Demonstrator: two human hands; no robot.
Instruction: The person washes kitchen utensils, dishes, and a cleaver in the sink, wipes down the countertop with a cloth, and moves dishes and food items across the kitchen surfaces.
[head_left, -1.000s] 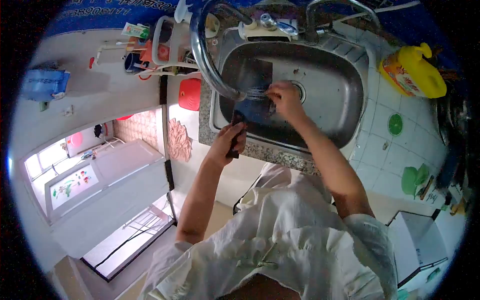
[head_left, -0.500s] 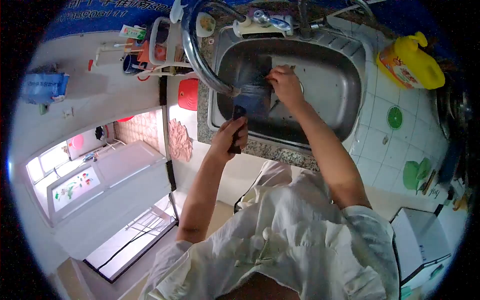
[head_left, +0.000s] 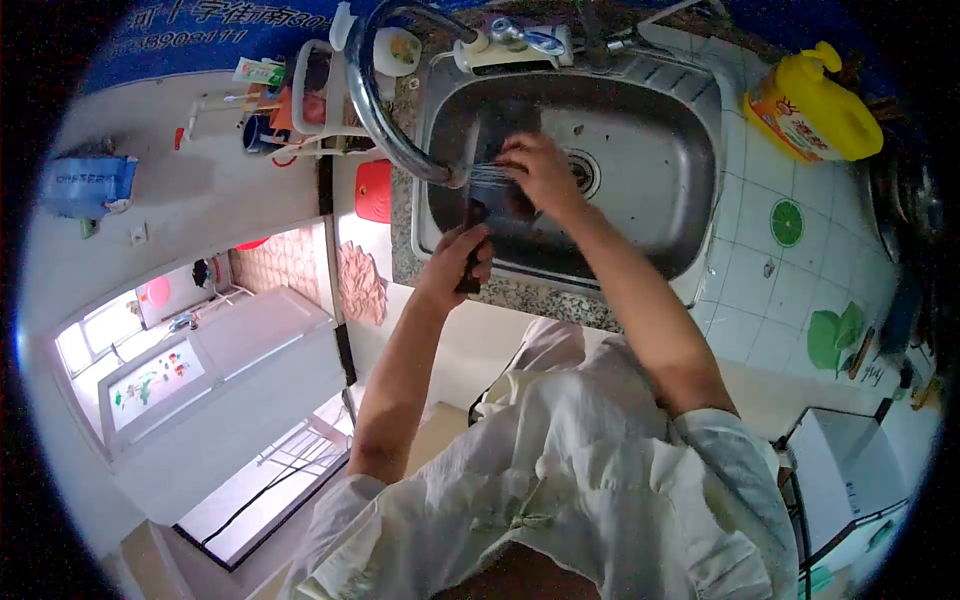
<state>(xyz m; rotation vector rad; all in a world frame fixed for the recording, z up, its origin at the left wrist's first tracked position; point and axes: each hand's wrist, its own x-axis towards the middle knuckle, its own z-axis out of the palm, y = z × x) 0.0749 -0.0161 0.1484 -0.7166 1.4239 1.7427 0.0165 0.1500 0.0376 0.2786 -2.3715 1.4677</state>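
My left hand [head_left: 455,265] is closed round the dark handle of a kitchen cleaver [head_left: 476,214] at the near left side of the steel sink [head_left: 650,160]. The cleaver's broad blade points away from me into the basin, dark and hard to make out against it. From the curved metal faucet [head_left: 365,110], water sprays across the blade. My right hand [head_left: 545,175] is over the blade in the spray, its fingers bent but apart. I cannot tell whether the fingertips touch the metal.
A yellow jug [head_left: 815,110] stands on the white tiled counter [head_left: 740,230] right of the sink. A granite edge [head_left: 540,300] runs along the front. Left of the sink are a red container [head_left: 373,192] and a holder with toothbrushes [head_left: 285,110]. The drain [head_left: 580,172] shows beside my right hand.
My right hand has moved left and slightly nearer me, from a pinch at the blade's far edge to looser fingers over it. The blade has tilted, so its flat side shows less. The drain is uncovered.
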